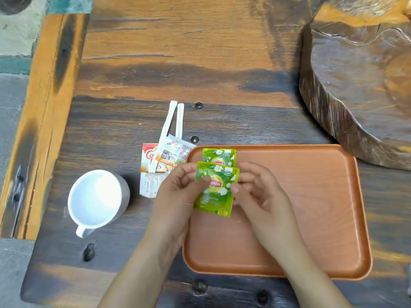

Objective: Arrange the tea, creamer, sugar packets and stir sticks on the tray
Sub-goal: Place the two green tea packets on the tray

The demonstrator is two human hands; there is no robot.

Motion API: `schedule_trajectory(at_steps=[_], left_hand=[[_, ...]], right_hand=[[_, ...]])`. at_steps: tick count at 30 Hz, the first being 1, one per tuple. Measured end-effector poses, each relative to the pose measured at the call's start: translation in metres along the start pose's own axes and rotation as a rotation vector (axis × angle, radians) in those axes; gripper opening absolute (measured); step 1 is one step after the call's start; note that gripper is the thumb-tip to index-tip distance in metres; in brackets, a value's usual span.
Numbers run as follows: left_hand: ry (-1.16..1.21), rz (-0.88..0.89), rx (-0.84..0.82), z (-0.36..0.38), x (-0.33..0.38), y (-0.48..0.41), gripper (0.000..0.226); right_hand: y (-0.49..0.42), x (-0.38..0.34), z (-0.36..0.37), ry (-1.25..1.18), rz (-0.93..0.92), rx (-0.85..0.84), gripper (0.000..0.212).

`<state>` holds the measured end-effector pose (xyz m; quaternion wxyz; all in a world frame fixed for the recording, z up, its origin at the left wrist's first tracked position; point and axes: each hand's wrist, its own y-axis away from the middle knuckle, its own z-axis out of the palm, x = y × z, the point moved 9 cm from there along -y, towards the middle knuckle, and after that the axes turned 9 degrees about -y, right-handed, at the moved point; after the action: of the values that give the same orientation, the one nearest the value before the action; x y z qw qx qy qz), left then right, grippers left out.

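A green tea packet (216,190) is held between my left hand (175,192) and my right hand (260,194), over the left part of the brown tray (311,207). A second green tea packet (219,155) lies flat in the tray's far left corner, partly covered by the held one. Left of the tray, on the table, several creamer and sugar packets (164,158) lie in a loose overlapping pile. Two paper-wrapped stir sticks (175,121) lie just beyond that pile, pointing away from me.
A white mug (97,198) stands left of the packets, handle toward me. A large rough wooden block (360,85) sits at the far right, close to the tray's far corner. The dark plank table's left edge (44,107) drops off to the floor.
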<state>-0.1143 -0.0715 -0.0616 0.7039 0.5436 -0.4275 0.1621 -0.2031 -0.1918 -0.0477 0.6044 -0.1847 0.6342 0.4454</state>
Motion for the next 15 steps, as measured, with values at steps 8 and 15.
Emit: schedule_trajectory(at_steps=[8,15], left_hand=[[-0.459,0.239,0.148,-0.003,0.011,0.003,0.032],[-1.222,0.627,0.102,0.034,0.018,-0.001,0.038]], right_hand=[[-0.002,-0.004,-0.042,-0.051,-0.051,0.239,0.044],[-0.026,0.0,-0.055,0.12,-0.042,0.28,0.043]])
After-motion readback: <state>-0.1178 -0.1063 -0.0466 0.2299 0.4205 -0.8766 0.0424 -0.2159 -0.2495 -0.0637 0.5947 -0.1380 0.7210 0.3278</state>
